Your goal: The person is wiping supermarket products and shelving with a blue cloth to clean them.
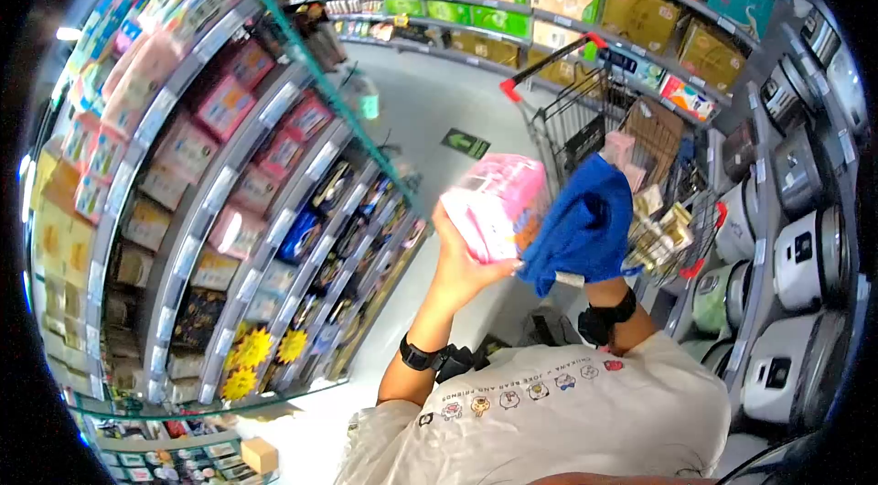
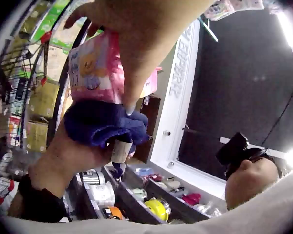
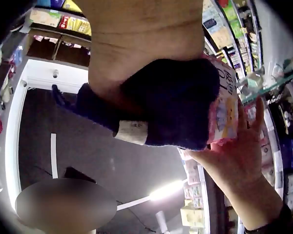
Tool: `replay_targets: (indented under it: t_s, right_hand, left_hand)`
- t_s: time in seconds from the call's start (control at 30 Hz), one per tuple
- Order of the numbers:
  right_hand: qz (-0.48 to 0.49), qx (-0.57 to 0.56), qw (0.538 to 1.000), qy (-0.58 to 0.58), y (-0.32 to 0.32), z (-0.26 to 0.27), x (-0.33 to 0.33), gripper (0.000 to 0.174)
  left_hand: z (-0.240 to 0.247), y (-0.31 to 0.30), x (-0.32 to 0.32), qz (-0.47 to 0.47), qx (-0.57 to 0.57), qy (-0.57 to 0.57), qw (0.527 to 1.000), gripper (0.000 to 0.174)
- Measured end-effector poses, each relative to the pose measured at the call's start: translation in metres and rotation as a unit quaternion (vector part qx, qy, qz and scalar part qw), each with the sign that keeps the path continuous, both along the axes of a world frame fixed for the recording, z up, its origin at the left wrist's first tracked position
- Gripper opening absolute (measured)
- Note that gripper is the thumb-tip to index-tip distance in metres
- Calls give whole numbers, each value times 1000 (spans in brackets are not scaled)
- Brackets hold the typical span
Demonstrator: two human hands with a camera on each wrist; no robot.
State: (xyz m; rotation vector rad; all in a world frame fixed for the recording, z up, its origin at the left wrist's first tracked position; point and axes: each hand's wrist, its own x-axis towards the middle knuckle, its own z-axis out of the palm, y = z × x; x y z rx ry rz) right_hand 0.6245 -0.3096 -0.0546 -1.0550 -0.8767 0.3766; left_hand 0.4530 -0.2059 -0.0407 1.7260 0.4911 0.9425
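My left hand (image 1: 462,256) grips a pink soft-plastic package (image 1: 494,201) from its left side, thumb along the near edge. A printed cartoon bear shows on the package in the left wrist view. My right hand (image 2: 80,151) holds a blue cloth (image 1: 585,220) against the package's right side. The cloth drapes over most of that hand and hides its fingers in the head view. A small white label (image 3: 132,131) hangs from the cloth's edge. Both hands are raised in front of the chest, close together.
Ahead stands a wire shopping cart (image 1: 558,119) with a red-ended handle and several packages inside. Shelves of pink packs (image 1: 224,105) line the left, rice cookers (image 1: 809,256) the right. Boxed goods (image 1: 640,14) fill the back shelves. A green arrow sign (image 1: 465,143) marks the floor.
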Motion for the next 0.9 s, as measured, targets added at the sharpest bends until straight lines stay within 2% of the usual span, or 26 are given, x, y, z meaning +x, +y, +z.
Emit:
replay_targets:
  t_s: [0.03,0.1,0.17,0.27,0.37,0.43,0.57,0.67,0.77,0.8,0.9]
  right_hand:
    - [-9,12,1000,-12,8,11,-26,58]
    - [24,26,999,20,20,19,-70,55]
    - [77,40,993,80,26,19,-109,51]
    - [171,58,964,195,23,19,-155,47]
    - [224,73,933,273,18,24,-186,44]
    - [240,75,920,300,23,25,-196,42]
    - [261,62,901,342,38,30,-199,43]
    - [231,31,928,290,38,44,-203,45]
    - [275,22,930,242,41,36,-196,49]
    - [265,12,925,274,43,41,-200,56]
    - [246,10,957,152,40,33,-190,61]
  left_hand:
    - [0,4,-25,23,17,-4,1000,119]
    - [11,4,-72,43,-38,-50,997,119]
    - [11,10,-116,27,-73,-76,994,113]
    - [23,7,-169,50,-162,-72,983,107]
    - [22,8,-206,6,-252,-174,952,106]
    - [34,3,-220,-15,-282,-199,938,103]
    - [38,5,-235,-36,-249,-210,945,102]
    - [52,4,-236,-31,-190,-193,962,104]
    - [57,1,-227,-28,-113,-196,974,107]
    - [55,1,-223,-34,-86,-183,979,111]
    - [57,3,-212,-26,-44,-189,981,116]
